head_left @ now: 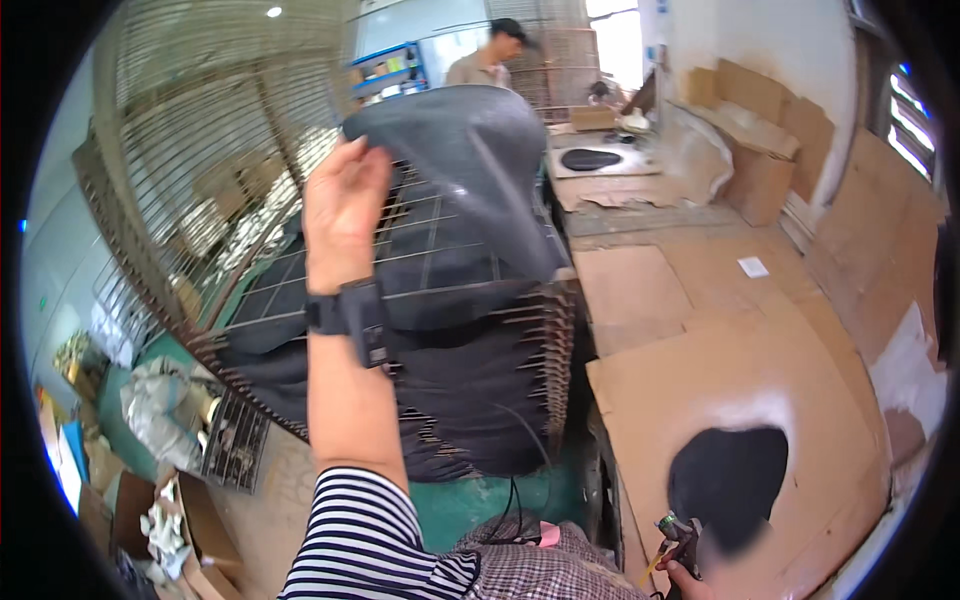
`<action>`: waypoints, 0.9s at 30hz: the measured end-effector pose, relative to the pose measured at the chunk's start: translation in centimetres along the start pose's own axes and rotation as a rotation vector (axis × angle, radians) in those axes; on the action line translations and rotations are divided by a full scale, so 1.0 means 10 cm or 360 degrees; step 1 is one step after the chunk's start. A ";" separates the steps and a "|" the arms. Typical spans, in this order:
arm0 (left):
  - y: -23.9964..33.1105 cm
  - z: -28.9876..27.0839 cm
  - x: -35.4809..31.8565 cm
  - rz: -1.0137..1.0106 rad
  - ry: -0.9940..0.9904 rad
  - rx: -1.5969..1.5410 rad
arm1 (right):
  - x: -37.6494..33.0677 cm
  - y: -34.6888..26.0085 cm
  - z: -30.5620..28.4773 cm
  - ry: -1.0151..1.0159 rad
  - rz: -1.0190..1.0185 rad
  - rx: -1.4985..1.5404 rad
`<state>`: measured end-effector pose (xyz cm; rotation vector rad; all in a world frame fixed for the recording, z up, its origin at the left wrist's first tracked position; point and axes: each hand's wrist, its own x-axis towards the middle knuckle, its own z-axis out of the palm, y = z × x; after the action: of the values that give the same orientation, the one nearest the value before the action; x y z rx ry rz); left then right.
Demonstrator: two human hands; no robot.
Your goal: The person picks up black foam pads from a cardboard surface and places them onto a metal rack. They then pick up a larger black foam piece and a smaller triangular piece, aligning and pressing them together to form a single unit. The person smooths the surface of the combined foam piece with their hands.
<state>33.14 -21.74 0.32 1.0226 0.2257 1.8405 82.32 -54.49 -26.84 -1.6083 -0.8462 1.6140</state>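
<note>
My left hand is raised over the wire rack, its fingers pinching the near-left edge of a thin, floppy black sheet. The sheet bulges upward and its right end droops toward the rack's corner. Low at the right, my right hand grips a spray gun, partly cut off by the lower edge. Just beyond the gun, a rounded black piece lies flat on cardboard, with a whitish haze around it.
A tiered wire rack carries several black sheets. Behind it stands a tall wire-shelf frame. Another person is at the back, near a second black piece. Open cardboard boxes sit on the floor at lower left.
</note>
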 end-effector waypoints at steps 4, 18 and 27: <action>1.19 -1.24 -0.39 0.0401 0.0636 0.0306 | 0.52 -0.27 0.43 -0.0247 -0.0644 -0.0127; 1.24 -2.74 -2.14 0.0909 0.1964 0.0486 | 0.77 -0.33 0.65 -0.0384 -0.0412 -0.0471; -1.75 -3.92 -3.53 -0.1175 0.2104 0.0362 | 0.67 0.09 0.45 0.0145 -0.0566 0.0144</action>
<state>22.02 -31.31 -53.28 -0.3145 1.3952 1.5062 77.85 -49.26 -31.11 -1.3674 -0.9368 1.3005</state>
